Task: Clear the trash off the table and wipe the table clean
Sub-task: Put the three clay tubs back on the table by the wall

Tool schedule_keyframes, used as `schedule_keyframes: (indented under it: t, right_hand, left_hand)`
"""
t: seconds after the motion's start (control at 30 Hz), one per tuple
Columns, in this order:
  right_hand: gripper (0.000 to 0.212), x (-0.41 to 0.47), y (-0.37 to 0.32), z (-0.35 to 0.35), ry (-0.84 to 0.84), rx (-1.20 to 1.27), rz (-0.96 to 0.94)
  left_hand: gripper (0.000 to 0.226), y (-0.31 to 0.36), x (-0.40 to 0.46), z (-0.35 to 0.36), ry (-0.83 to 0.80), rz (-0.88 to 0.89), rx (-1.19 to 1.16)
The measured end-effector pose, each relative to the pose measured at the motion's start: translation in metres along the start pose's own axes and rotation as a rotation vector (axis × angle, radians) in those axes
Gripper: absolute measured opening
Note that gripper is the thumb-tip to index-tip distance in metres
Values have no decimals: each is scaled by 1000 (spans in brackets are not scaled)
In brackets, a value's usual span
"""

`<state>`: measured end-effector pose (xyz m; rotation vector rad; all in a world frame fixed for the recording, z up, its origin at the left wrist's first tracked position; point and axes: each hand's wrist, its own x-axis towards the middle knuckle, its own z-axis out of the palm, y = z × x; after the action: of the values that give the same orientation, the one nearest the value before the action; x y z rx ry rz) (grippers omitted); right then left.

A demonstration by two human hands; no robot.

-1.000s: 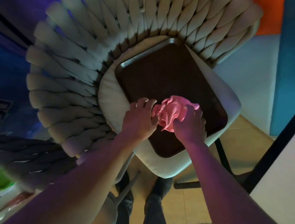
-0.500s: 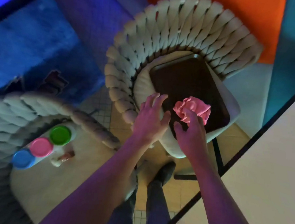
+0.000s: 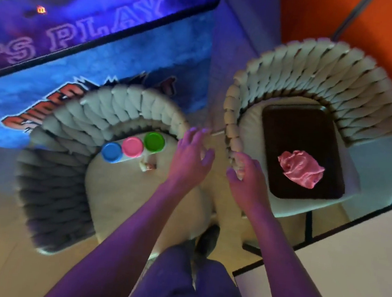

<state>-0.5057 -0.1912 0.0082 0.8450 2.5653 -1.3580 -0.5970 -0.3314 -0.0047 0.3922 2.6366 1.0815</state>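
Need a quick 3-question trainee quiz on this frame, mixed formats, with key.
1. True or false: the right hand holds the pink cloth.
2. The pink cloth lies on: A) the table B) the dark tray C) the left chair seat
3. Fill in: left to right, the three round lids on the left chair are blue, pink and ____.

Key:
1. False. Both it and the left hand are open and hold nothing.
2. B. The tray sits on the right chair.
3. green
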Motion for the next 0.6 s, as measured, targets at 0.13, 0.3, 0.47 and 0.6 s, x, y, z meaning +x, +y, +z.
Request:
schedule_keyframes:
  t: [0.13, 0.3, 0.47, 0.6]
  right_hand:
    - [37, -15, -12, 25, -111, -11, -57]
    - [37, -33, -18, 55, -179, -51, -63]
    - [36, -37, -21, 87, -232, -84, -47]
    - [36, -23, -26, 118, -263, -99, -24]
  left_hand:
    - [52, -40, -40, -31, 66, -131, 24]
    - [53, -91, -89, -62, 116, -297, 68]
    - [56, -136, -114, -88, 135, -459, 72]
    - [58, -174, -114, -105, 139, -543, 36]
